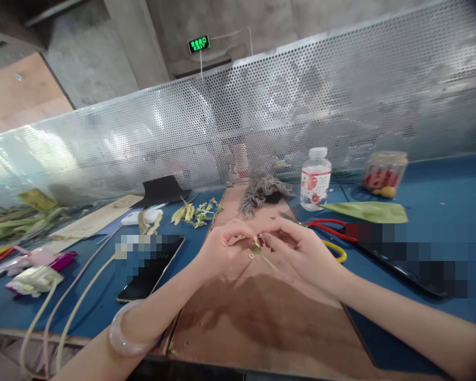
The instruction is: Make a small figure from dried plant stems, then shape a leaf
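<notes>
Over the wooden board [262, 338], my left hand [226, 246] and my right hand [291, 243] meet with closed, pinching fingertips. Between them is a small yellow-green plant piece [256, 246], perhaps a flower or leaf bundle, with a thin pale stem pointing down to the right. Its exact kind is too small to make out. Just beyond my fingers lies a tangled heap of grey yarn [262, 194]. Red-handled scissors [328, 223] rest beside my right hand, with a yellow loop [339, 251] close by. A pale bangle circles my left wrist.
A labelled plastic bottle [316, 180] and a jar [385, 172] stand at the back right, near a long green leaf [371, 211]. Leafy sprigs [202, 212], a dark phone [153, 270] and cables lie left. A perforated metal screen [174, 132] borders the blue table.
</notes>
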Demonstrator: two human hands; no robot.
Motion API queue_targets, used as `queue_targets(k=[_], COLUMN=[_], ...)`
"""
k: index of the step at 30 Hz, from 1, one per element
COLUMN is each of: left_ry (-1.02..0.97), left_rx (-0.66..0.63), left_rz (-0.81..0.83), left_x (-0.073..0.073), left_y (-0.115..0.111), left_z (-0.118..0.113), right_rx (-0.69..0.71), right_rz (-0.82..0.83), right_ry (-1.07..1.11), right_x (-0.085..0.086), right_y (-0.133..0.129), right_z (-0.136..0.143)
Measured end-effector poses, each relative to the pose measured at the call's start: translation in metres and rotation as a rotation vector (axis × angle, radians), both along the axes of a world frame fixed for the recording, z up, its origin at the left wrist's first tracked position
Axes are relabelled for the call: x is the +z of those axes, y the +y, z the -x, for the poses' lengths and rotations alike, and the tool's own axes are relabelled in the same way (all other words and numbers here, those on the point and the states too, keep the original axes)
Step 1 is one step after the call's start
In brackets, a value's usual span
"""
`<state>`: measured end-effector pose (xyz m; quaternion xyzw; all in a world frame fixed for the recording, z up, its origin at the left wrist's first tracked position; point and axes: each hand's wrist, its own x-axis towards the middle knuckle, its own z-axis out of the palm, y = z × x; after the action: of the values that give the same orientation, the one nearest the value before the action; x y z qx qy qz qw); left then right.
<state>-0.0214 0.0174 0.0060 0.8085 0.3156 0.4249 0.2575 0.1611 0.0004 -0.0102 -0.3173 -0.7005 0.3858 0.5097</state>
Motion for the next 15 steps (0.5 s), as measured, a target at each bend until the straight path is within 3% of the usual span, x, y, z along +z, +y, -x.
queue_targets(k=[5,15], left_ry=[0.01,0.04], left_rx=[0.015,0.017], left_rz=[-0.016,-0.044], left_x=[0.0018,0.001], left_y=[-0.0015,0.0004], left_z=[-0.0011,-0.0007], right_rx=[-0.031,-0.097], right_rz=[0.025,-0.098], right_ry=[-0.022,-0.132], right_x=[-0.0011,-0.0055], right_y=[-0.0001,0.002], right_z=[0.0006,-0.0011])
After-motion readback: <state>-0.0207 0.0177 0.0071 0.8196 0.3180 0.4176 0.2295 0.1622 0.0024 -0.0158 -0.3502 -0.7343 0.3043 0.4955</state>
